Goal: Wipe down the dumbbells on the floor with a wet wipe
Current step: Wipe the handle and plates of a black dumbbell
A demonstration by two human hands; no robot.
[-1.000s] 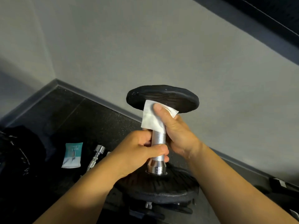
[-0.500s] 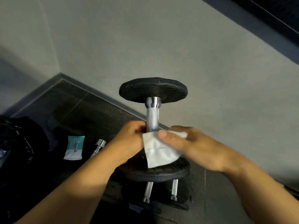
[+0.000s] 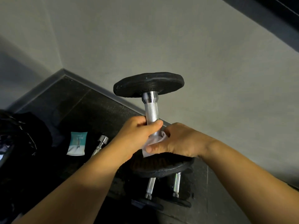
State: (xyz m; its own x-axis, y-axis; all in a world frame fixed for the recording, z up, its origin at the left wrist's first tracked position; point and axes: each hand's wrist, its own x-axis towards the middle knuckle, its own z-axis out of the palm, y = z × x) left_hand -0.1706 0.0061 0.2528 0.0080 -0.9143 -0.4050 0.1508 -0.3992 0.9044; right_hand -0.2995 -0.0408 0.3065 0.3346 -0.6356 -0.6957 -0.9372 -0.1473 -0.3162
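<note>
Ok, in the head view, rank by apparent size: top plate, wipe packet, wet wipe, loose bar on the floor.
1. top plate, clearly largest.
2. wipe packet.
3. loose bar, partly hidden.
Unranked: wet wipe, mostly covered, so its size is unclear.

Dark floor (image 3: 90, 110), wipes packet (image 3: 77, 143), chrome bar (image 3: 100, 145), two dumbbells (image 3: 150, 185), black bag (image 3: 16, 135)

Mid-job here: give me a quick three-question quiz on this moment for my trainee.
1. True or false: the left hand grips the dumbbell by its knurled handle.
2. The wet wipe is: A) on the top plate; B) at the handle's lower end, held by the right hand; C) over the left forearm.
3. Name the teal item on the floor, left of the hands.
Key: 1 true; 2 B; 3 wipe packet.
</note>
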